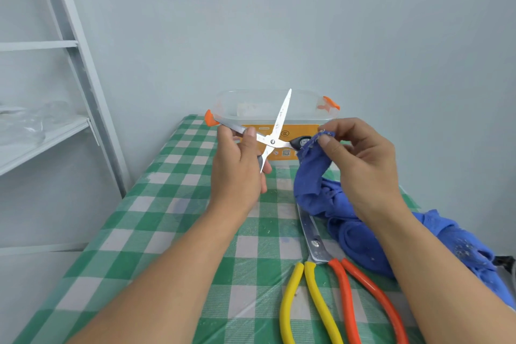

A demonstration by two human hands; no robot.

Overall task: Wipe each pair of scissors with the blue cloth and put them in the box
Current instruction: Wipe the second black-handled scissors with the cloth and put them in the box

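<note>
The danger we see first is the bare steel. The scissors (pixel 272 142) are held up with the blades spread wide in a cross, and the left hand (pixel 240 173) has its fingers (pixel 250 137) wrapped round the lower handle, with the thumb lying across the blade that points toward the left edge of the surface (pixel 173 204). If the blades swing shut during wiping, we judge that thumb could be nicked. A hard tug of the cloth could also twist the scissors out of a one-handle hold.

The right hand (pixel 363 167) pinches a corner of the blue cloth (pixel 312 176) between thumb and forefinger, touching or just beside the free black handle. The rest of the cloth trails down to the surface along its right edge. No cloth covers the blades, so we take the wiping of this pair as barely begun.

The box (pixel 251 109) stands at the far edge of the surface, behind the raised scissors, and we cannot tell whether anything lies in it. A second pair (pixel 314 240), with yellow and orange handles, lies near the near edge, its blade tips tucked under the cloth
</note>
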